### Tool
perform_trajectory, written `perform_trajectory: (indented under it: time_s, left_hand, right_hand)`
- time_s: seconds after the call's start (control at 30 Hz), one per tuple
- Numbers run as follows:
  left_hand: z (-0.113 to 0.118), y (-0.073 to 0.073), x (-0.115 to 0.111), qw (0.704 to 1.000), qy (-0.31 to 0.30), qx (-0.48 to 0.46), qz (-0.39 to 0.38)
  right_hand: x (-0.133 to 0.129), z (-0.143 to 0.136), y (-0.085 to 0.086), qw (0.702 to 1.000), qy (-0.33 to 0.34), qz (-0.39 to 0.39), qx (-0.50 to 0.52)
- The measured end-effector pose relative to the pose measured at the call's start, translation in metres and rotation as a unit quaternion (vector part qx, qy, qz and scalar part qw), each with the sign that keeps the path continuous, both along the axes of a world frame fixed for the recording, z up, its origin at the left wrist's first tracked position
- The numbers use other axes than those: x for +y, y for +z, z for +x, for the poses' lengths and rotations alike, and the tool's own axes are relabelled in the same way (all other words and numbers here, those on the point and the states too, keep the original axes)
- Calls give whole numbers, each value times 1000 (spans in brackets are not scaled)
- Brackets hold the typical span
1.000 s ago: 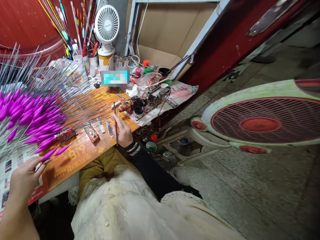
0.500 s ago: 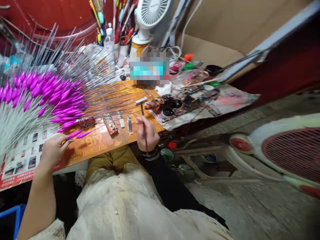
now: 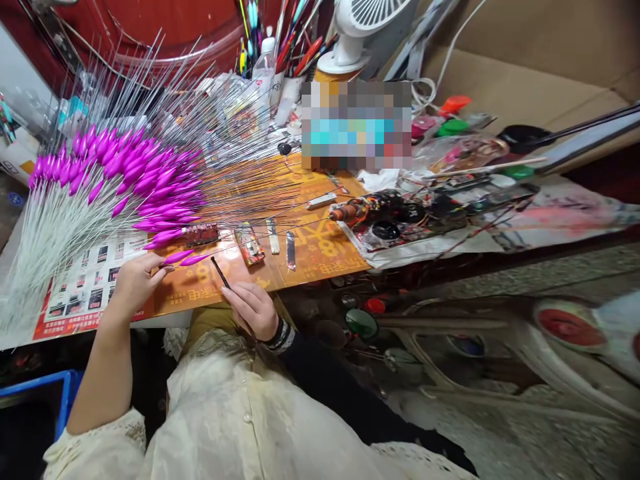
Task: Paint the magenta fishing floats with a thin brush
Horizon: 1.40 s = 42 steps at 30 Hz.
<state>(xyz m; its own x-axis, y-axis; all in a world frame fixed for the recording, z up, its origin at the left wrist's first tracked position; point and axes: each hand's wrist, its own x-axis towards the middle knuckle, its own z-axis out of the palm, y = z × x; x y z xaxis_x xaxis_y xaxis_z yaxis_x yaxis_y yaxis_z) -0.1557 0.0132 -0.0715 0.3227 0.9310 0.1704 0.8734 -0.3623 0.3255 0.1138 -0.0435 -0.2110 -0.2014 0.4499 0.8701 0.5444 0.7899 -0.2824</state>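
My left hand (image 3: 136, 281) is closed, thumb and fingers pinching the thin stem of a magenta fishing float (image 3: 195, 260) at the table's front edge. Another magenta float lies right beside it. To its right, my right hand (image 3: 254, 310) grips a slim dark paintbrush (image 3: 220, 273), its tip close to the held float's pointed end. Behind my left hand spreads a large bunch of magenta fishing floats (image 3: 135, 167), pale stems toward me and dark thin stems fanning to the back and right.
Small paint-stained blocks (image 3: 250, 244) and flat strips (image 3: 291, 251) lie on the orange sheet (image 3: 320, 267). Further right sit a paint-smeared bottle (image 3: 370, 203) and a dark round lid (image 3: 387, 231). A white fan (image 3: 350, 50) stands behind. A blue bin (image 3: 67, 400) is below left.
My right hand has brought the brush left, from the small pale strip to beside the held float. The left hand keeps its pinch. The whole view has shifted.
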Motion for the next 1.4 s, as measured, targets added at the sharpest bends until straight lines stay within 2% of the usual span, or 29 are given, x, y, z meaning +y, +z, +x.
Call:
perform_trajectory:
  time_s: [0.3, 0.87, 1.1, 1.4]
  left_hand:
    - [0, -1, -3, 1000, 12, -13, -15]
    - [2, 0, -4, 1000, 13, -9, -3]
    - [2, 0, -4, 1000, 9, -14, -2]
    - [3, -5, -1, 1000, -4, -9, 12]
  right_hand:
    - [-2, 1, -6, 1000, -11, -24, -9]
    - [-4, 1, 9, 999, -17, -25, -40]
    - [-4, -1, 13, 999, -29, -3, -36]
    - [-3, 1, 6, 999, -30, -8, -31]
